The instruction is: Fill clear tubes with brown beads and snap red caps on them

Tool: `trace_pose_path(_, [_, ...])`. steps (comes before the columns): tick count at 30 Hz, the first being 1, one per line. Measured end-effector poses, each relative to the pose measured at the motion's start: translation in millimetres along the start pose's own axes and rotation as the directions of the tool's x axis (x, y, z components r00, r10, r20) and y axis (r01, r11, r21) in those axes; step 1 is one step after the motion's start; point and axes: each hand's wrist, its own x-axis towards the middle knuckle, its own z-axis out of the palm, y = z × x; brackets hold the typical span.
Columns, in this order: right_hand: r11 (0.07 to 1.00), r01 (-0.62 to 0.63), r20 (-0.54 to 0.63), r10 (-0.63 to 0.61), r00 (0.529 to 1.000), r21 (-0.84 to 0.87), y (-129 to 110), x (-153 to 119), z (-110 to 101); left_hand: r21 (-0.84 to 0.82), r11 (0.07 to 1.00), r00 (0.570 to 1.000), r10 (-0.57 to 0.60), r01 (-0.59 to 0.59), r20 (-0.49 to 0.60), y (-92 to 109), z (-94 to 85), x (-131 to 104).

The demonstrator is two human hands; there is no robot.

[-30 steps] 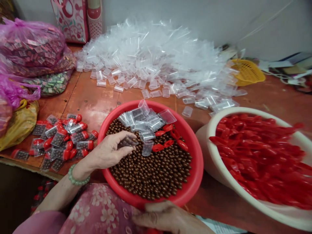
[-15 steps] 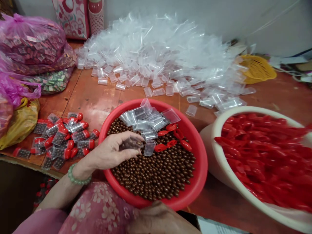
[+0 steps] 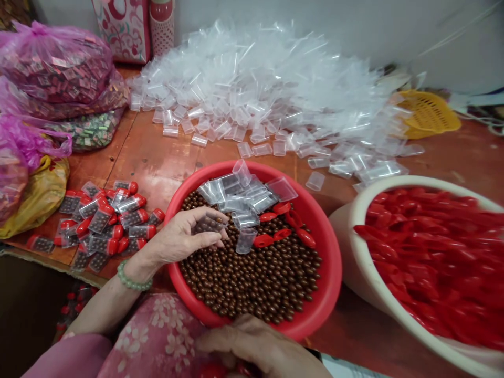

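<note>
My left hand [image 3: 187,236] is over the left part of a red basin [image 3: 333,283] of brown candy balls [image 3: 252,283]. Between its thumb and fingers is a clear plastic tube [image 3: 208,224] with dark balls showing inside. Beside it, empty clear tubes [image 3: 240,194] lie on the candy, along with several red caps [image 3: 282,234]. My right hand [image 3: 255,344] is low at the front, against the basin's near rim and above the lap. Its fingers curl over shiny red caps [image 3: 213,369], mostly hidden beneath the hand.
Filled tubes with red caps [image 3: 102,220] lie piled left. A heap of clear tubes [image 3: 268,89] spreads along the back, near a yellow basket [image 3: 429,115]. To the right stands a white tub [image 3: 356,210] of red caps. Tied purple bags [image 3: 59,63] stand far left.
My right hand has risen slightly, and red caps now show beneath it. The left hand keeps hold of the tube over the basin. The whole view has shifted a little.
</note>
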Motion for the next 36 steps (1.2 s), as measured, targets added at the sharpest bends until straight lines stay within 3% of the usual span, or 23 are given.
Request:
trace_pose_path(5, [0.951,0.176,-0.029,-0.174,0.984,0.254,2,6,2,0.013,1.0,1.0,0.01,-0.01,-0.005,0,0.4,-1])
trace_pose_path(7, [0.931,0.228,-0.053,-0.222,0.974,0.284,1,8,-1,0.01,1.0,1.0,0.003,-0.003,-0.009,0,0.3,-2])
trace_pose_path(10, [0.949,0.171,-0.233,-0.109,0.966,0.266,1,8,-10,0.003,1.0,1.0,0.0,0.0,-0.026,0,1.5,-5])
trace_pose_path(11, [0.946,0.147,-0.362,-0.034,0.932,0.29,2,9,-15,0.0,1.0,1.0,-0.003,0.003,-0.03,0,3.0,-5])
trace_pose_path(12, [0.934,0.134,-0.499,0.053,0.865,0.331,2,12,-21,-0.004,1.0,0.999,-0.007,0.007,-0.036,-1,5.4,-5])
trace_pose_path(14, [0.909,0.192,-0.745,0.166,0.646,0.369,4,21,-33,-0.009,1.0,0.998,-0.021,0.02,-0.052,-3,12.5,-5])
trace_pose_path(16, [0.912,0.239,-0.855,0.186,0.485,0.334,5,35,-46,-0.01,1.0,0.997,-0.029,0.028,-0.066,-5,21.8,-2])
trace_pose_path(18, [0.892,0.294,-0.885,0.203,0.42,0.344,6,48,-57,-0.003,1.0,0.996,-0.027,0.026,-0.089,-6,30.7,1])
trace_pose_path(21, [0.867,0.356,-0.903,0.208,0.376,0.348,6,63,-66,0.024,1.0,0.985,0.014,-0.01,-0.175,-7,38.5,7])
trace_pose_path(24, [0.894,0.335,-0.929,0.192,0.316,0.298,7,69,-68,0.057,0.998,0.965,0.054,-0.041,-0.258,-7,39.0,13])
trace_pose_path(27, [0.914,0.316,-0.94,0.158,0.303,0.256,7,74,-67,0.047,0.998,0.955,0.058,-0.047,-0.292,-7,37.4,15])
trace_pose_path(29, [0.928,0.317,-0.955,0.109,0.275,0.197,8,79,-66,0.02,0.999,0.953,0.046,-0.042,-0.299,-9,37.3,16])
trace_pose_path(32, [0.974,0.225,-0.979,-0.063,0.193,-0.018,10,83,-60,-0.035,0.997,0.951,0.051,-0.065,-0.305,-12,37.8,17])
trace_pose_path(34, [0.977,0.131,-0.961,-0.19,0.2,-0.166,12,83,-55,-0.061,0.994,0.948,0.07,-0.093,-0.309,-14,37.7,17])
trace_pose_path(36, [0.96,0.079,-0.929,-0.281,0.24,-0.27,15,81,-50,-0.078,0.991,0.948,0.08,-0.109,-0.309,-17,36.8,17])
